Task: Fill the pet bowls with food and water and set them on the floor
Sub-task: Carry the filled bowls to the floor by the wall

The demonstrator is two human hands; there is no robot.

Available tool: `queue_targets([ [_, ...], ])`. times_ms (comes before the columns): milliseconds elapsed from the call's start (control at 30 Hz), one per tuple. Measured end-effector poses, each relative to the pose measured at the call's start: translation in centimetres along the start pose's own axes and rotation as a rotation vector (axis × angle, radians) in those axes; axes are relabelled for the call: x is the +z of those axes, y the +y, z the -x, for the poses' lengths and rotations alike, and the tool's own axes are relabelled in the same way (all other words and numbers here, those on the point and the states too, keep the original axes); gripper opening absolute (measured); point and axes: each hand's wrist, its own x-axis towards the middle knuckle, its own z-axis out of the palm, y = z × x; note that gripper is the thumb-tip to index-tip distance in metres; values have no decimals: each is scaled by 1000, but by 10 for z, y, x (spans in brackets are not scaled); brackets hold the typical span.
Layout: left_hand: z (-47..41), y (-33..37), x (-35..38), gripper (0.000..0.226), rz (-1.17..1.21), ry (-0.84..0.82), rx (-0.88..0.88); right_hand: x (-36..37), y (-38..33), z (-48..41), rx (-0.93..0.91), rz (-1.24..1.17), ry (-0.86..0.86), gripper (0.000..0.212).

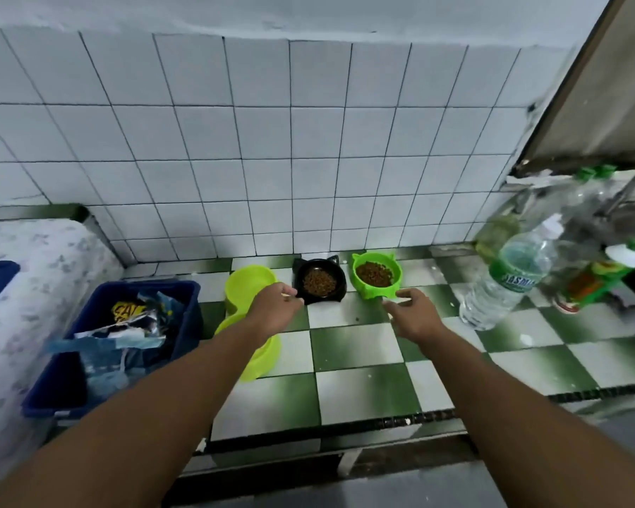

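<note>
Reaching toward two kibble bowls on checkered counter (pixel 363 361). Left hand (pixel 275 306) at black bowl (pixel 340 287) rim, fingers hidden, grip unclear. Right hand (pixel 415 313) loosely spread, just beside green bowl (pixel 360 260). Risk: one-handed rim lift tilts bowl, kibble (pixel 374 273) spills. Lime double bowl (pixel 250 280) contents unclear.

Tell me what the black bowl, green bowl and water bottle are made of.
Black bowl: likely glossy plastic, sheen on rim; could be ceramic. Green bowl: moulded plastic, bright uniform colour, ear shapes. Water bottle: clear thin plastic, see-through, ribbed.
</note>
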Motion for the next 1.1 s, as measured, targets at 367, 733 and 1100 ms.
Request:
queue_targets([
  [367, -74, 8, 38, 53, -12, 79, -129, -13, 13, -95, 122, -47, -28, 45],
  [733, -129, -4, 76, 51, -416, 95, -211, -2, 33, -180, 110, 170, 22, 38],
  [1100, -162, -6, 92, 46, -529, 134, -244, 14, 44, -236, 176, 366, -90, 62],
])
